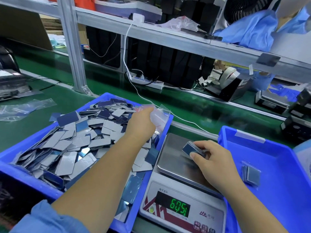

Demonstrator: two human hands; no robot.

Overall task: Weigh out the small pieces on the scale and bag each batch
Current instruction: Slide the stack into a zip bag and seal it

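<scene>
Spanning the view, green bench (pixel 70 98) under an aluminium shelf frame (pixel 72 47). Left blue tray (pixel 25 167) heaped with small pieces (pixel 70 142), grey or dark blue rectangles. Right blue tray (pixel 277 190) holds one bagged batch (pixel 251 174). Scale (pixel 183 199) between the trays; green display (pixel 178 208) reads 605 and a last digit (unclear). Logo and red buttons carry characters too small to read. Left hand (pixel 141 125), over the tray, clenches a clear bag (pixel 159 116). Right hand (pixel 213 158) pinches a stack of pieces (pixel 193 149) on the steel pan (pixel 171 158).
</scene>
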